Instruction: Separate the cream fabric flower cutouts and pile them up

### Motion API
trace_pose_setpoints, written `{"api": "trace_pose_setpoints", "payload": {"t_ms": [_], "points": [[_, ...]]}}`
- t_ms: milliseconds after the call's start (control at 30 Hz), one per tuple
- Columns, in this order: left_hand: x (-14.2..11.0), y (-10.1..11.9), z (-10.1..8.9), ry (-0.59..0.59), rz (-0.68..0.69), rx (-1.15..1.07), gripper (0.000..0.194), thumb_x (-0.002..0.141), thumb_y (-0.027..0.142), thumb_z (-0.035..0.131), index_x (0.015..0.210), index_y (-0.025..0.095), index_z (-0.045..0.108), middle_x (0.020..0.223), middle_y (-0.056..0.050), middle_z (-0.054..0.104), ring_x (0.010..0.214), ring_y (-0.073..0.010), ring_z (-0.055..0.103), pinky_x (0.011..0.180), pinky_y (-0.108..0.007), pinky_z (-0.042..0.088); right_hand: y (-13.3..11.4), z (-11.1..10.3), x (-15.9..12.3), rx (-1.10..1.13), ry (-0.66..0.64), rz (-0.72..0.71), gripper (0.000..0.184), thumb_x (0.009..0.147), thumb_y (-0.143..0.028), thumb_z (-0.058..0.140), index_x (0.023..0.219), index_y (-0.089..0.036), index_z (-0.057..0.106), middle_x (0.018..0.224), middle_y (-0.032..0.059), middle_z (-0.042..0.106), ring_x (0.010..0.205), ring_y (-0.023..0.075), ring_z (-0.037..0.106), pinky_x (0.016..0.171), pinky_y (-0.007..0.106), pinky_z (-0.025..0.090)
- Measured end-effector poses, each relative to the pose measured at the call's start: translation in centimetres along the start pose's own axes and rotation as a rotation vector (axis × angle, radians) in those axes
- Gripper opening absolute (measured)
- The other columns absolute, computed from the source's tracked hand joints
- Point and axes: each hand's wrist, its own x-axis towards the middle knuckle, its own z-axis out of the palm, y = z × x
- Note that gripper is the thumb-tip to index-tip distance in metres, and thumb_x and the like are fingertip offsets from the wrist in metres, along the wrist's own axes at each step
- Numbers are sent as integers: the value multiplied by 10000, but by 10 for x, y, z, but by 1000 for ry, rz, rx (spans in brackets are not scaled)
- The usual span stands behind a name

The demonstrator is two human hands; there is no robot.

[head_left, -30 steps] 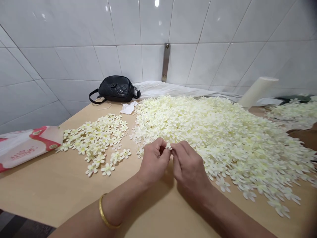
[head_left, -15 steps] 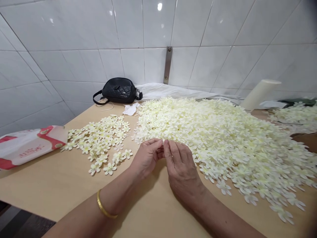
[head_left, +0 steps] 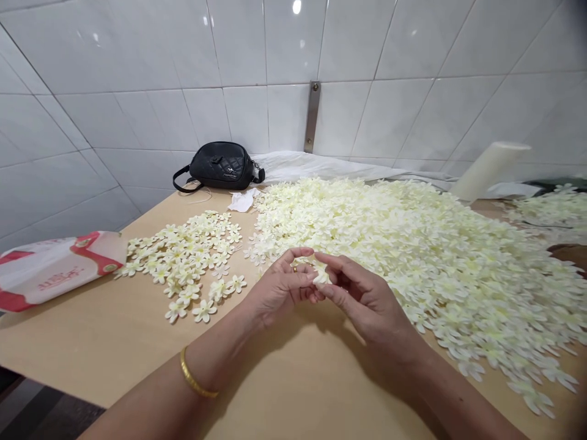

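The left hand [head_left: 280, 288] and right hand [head_left: 372, 299] now spread wider, baring 1 pale flower [head_left: 323, 275], its handling unfinished. The left pinches it; whether the right grips is unclear.

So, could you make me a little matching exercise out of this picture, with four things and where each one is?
Things
1. black bag
2. red-and-white packet
3. gold bangle
4. single flower

Places
A. around the left forearm
B. between the left hand and the right hand
C. left of the smaller flower pile, at the edge of the view
D. at the back of the table, near the tiled wall

Right pairs: 1-D, 2-C, 3-A, 4-B
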Motion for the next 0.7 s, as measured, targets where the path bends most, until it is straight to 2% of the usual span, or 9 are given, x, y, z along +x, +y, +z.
{"api": "trace_pose_setpoints", "payload": {"t_ms": [67, 133, 300, 433, 567, 633, 700], "points": [[0, -2, 0, -3, -10, -7, 511, 604, 78, 668, 1039, 187, 423, 643, 49, 560, 490, -73, 538, 529, -202, 415, -1, 2, 0, -15, -29, -25, 265, 836, -234, 462, 1075, -200, 571, 722, 13, 537, 664, 127, 506, 636, 261, 424], [1, -3, 2, 14, -15, -1, 534, 603, 73, 662, 1050, 180, 391, 645, 35, 577, 487, -75, 540, 526, -197, 420, -2, 4, -1, -62, -3, -48, 220, 846, -226, 434, 999, -190, 589, 715, 20, 546, 679, 136, 510, 640, 265, 416], [2, -5, 6, 37, -59, -30, 426, 666, 116, 614, 1035, 146, 403, 618, -11, 601, 519, -101, 571, 544, -204, 444, 1, 9, -1, -244, 174, -74, 160, 849, -203, 404, 770, -179, 542, 676, 9, 516, 633, 123, 479, 571, 236, 368], [1, -1, 5, 54, -65, -32, 286, 716, 198, 568, 972, 129, 462, 642, -54, 617, 575, -133, 594, 541, -216, 452, 11, 7, -1, -380, 223, -63, 272, 860, -231, 384, 591, -191, 393, 551, -29, 406, 499, 93, 376, 483, 222, 297], [0, 2, 4, 68, -56, 14, 236, 713, 251, 585, 902, 130, 513, 636, -42, 608, 553, -121, 581, 523, -210, 442, 16, 7, 0, -416, 197, -19, 362, 876, -287, 353, 527, -191, 344, 485, -40, 353, 447, 83, 333, 455, 227, 268], [0, 2, 4, 52, -62, 49, 234, 713, 276, 592, 882, 128, 529, 634, -39, 604, 539, -117, 575, 516, -213, 438, 15, 8, 1, -371, 208, 55, 376, 877, -313, 352, 525, -187, 388, 463, -42, 346, 430, 83, 328, 444, 227, 270], [0, 1, 3, 43, -57, 75, 219, 717, 282, 593, 862, 128, 537, 626, -37, 602, 530, -115, 571, 516, -216, 437, 13, 9, 1, -285, 206, 93, 321, 877, -307, 360, 615, -179, 496, 501, -31, 415, 461, 94, 386, 464, 224, 314]]}}
